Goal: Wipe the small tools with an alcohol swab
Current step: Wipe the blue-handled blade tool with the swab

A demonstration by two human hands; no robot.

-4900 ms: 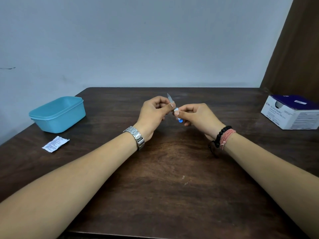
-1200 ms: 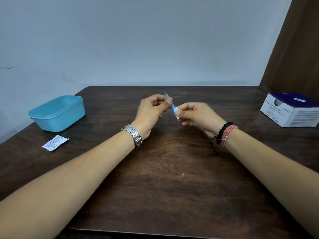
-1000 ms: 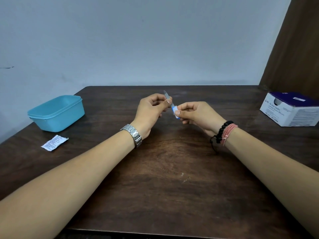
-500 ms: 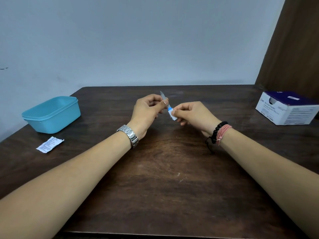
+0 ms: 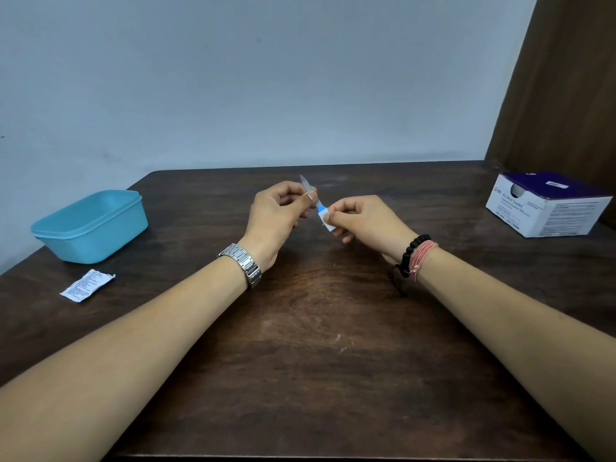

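Swab (image 5: pixel 326 219) slid down onto blue handle; right hand (image 5: pixel 363 218) pinches it, left hand (image 5: pixel 278 213) pinches small blade tool (image 5: pixel 308 188), tip at 11 o'clock. Wipe mid-way.

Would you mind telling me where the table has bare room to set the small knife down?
The widest bare patch lies between the two forearms, below the hands, on the table. A second runs between the right hand and the white box. The left edge is crowded by the blue tub and wrapper.

Small tool (image 5: pixel 307 187) mostly hidden by left hand (image 5: pixel 278 216); box (image 5: pixel 546 204) print unreadable.
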